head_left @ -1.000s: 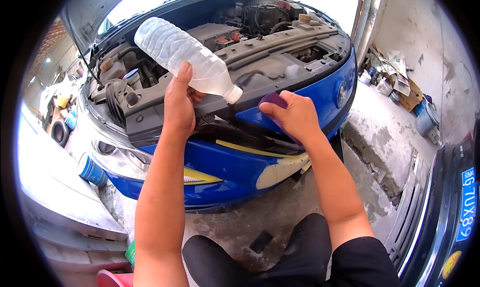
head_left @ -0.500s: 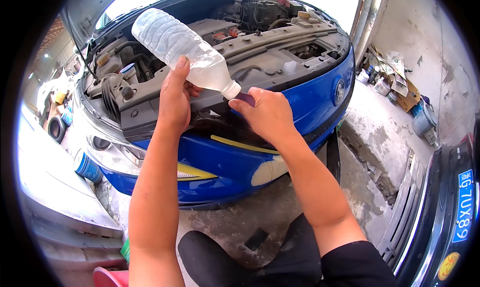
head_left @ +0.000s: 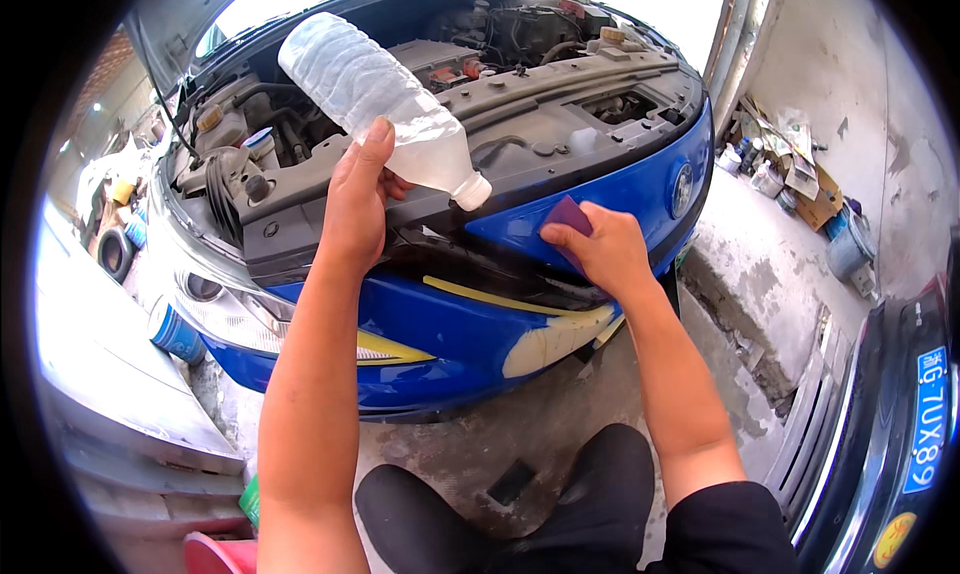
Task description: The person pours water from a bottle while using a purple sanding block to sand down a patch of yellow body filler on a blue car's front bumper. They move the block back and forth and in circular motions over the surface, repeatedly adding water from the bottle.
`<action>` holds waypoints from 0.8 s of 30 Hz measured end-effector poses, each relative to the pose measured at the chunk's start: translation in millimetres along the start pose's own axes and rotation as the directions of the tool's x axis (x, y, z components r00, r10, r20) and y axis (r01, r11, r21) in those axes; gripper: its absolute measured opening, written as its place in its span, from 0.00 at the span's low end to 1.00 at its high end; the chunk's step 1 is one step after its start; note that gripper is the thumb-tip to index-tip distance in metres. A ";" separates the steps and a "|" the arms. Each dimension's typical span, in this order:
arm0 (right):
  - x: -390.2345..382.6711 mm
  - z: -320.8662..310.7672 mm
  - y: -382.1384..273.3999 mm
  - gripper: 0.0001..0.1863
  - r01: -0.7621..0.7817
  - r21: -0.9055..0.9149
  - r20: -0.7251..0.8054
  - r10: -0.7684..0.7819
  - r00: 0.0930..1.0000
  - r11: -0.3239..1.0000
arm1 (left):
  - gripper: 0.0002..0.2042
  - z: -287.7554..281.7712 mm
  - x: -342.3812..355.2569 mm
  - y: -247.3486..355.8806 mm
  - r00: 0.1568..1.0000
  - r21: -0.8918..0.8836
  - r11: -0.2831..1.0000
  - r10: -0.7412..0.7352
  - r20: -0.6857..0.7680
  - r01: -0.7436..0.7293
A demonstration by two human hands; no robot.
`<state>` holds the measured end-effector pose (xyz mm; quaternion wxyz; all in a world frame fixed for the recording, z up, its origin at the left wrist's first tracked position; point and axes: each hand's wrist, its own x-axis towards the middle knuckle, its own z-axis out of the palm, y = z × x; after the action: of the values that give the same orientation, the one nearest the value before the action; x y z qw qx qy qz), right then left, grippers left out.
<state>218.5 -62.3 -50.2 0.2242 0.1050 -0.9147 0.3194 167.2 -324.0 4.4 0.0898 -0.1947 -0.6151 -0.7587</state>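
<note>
In my left hand [head_left: 358, 199] is a clear plastic bottle [head_left: 375, 89], tipped so its white capped neck points down to the right. The fingers wrap around the bottle's lower side, with the thumb on top. My right hand [head_left: 612, 249] pinches a small dark purple piece of sandpaper [head_left: 568, 217] between thumb and fingers. It is just right of the bottle neck and apart from it, over the front of a blue car bumper [head_left: 470, 339]. Below that hand, a beige filler-like patch [head_left: 548, 344] shows on the bumper, beside a yellow stripe. A dark, glossy area lies above the stripe.
The hood is up, exposing the engine bay [head_left: 520, 34]. A headlight [head_left: 225, 304] and a blue bucket [head_left: 175, 332] are at left; a red basin [head_left: 220, 554] is low left. A dark car [head_left: 890, 424] stands at right. Clutter [head_left: 800, 169] lines the right wall.
My right hand has moved right with the sandpaper, away from the bottle neck, which it was next to. The bottle has shifted slightly right in my left hand.
</note>
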 end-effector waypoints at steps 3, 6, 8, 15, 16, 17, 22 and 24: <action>5.0 9.4 -17.3 0.27 0.121 -0.094 -0.055 -0.127 0.990 0.988 | 0.22 4.5 -0.7 2.3 1.000 0.022 1.000 0.000 0.025 -0.001; 20.0 14.2 -50.0 0.27 0.171 -0.208 -0.055 -0.186 0.981 0.963 | 0.21 1.4 -0.7 1.4 0.999 0.074 0.997 -0.018 0.027 0.016; 15.1 10.7 -39.8 0.27 0.130 -0.141 -0.037 -0.136 0.990 0.981 | 0.20 -3.0 -3.0 2.7 0.999 0.079 0.996 -0.033 0.026 0.031; 14.2 10.8 -23.6 0.23 0.279 -0.138 -0.080 -0.292 0.953 0.950 | 0.23 11.0 -1.0 -0.1 0.998 0.073 0.996 0.055 -0.001 -0.055; 18.3 19.2 -38.5 0.23 0.331 -0.171 -0.068 -0.346 0.936 0.928 | 0.23 6.8 -3.1 -0.5 0.999 0.097 0.994 0.043 -0.002 -0.042; 19.1 20.5 -43.1 0.23 0.335 -0.172 -0.080 -0.352 0.933 0.926 | 0.23 4.2 -3.5 -0.1 0.999 0.070 0.997 0.035 -0.019 -0.034; -3.8 24.6 -11.0 0.18 0.373 -0.173 -0.185 -0.402 0.897 0.911 | 0.21 -0.5 -2.6 -1.8 0.997 0.022 0.997 0.080 -0.017 -0.079; -3.2 23.6 -15.9 0.17 0.456 -0.218 -0.232 -0.500 0.834 0.863 | 0.21 2.2 0.0 0.4 0.996 0.025 0.997 0.080 -0.032 -0.079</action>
<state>218.5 -89.3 -59.6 0.4318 0.2669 -0.8397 0.1931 167.8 -322.0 5.0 0.1322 -0.2056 -0.6141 -0.7504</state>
